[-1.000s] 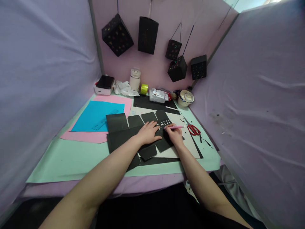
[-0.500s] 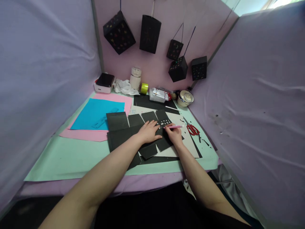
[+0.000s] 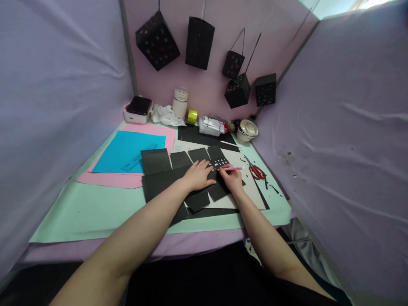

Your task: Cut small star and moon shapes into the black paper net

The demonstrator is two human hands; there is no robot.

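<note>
Diffuse light with glare enters above the right fabric panel (image 3: 331, 110); black boxes (image 3: 158, 42) beyond the surface's (image 3: 92, 212) far edge are underexposed.

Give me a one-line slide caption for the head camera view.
Left hand spread on black paper, right hand holding a slim pink tool beside small cutouts.

The pen (image 3: 235, 168) is pink, the card (image 3: 162, 182) black, the scissors (image 3: 256, 172) red-handled.

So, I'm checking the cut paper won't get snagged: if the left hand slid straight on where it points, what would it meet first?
Probably the cut-outs in the black card; the left hand is spread, so its exact line is unclear.
</note>
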